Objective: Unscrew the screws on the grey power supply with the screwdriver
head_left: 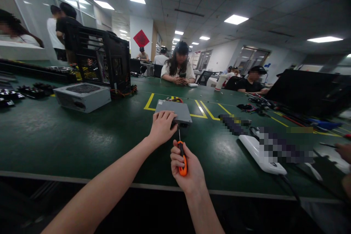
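A grey computer power supply lies on the green table in front of me, with coloured wires at its far side. My left hand grips its near left part, fingers on the top and thumb at the near face. In my right hand is a screwdriver with an orange and black handle, the fingers wrapped round it. Its thin shaft points up and away at the near face of the power supply. I cannot tell exactly where the tip touches.
To the left stand a second power supply and an open black computer case. A white power bank-like device with a cable lies at the right, near a black monitor. Across the table sits a person with a phone.
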A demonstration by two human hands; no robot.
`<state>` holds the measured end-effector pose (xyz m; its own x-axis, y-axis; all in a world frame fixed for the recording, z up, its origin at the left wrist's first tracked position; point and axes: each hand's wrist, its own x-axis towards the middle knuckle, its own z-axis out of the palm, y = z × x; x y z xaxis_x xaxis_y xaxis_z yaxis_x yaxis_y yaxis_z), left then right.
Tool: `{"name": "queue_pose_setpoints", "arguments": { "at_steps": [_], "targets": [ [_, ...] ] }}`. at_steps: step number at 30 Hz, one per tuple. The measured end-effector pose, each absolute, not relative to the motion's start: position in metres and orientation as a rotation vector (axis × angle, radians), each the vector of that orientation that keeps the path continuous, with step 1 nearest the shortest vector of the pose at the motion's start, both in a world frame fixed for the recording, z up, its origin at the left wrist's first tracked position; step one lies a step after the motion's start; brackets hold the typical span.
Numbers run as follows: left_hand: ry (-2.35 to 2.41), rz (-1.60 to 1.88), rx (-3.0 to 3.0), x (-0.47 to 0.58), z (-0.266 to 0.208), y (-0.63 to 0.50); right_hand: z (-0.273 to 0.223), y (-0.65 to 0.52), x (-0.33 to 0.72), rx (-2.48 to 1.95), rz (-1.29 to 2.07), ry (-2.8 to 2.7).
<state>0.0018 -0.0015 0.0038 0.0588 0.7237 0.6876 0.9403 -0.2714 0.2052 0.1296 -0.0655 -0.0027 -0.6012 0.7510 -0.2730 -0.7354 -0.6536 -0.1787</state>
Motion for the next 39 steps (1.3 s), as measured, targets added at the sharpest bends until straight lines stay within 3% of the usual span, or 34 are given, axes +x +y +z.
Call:
{"name": "queue_pose_setpoints", "arguments": {
  "at_steps": [39],
  "targets": [
    [-1.688, -0.99, -2.057, -0.015, 0.003, 0.004, -0.002, -0.059, 0.113, -0.638, 2.143, -0.172]
  ]
}}
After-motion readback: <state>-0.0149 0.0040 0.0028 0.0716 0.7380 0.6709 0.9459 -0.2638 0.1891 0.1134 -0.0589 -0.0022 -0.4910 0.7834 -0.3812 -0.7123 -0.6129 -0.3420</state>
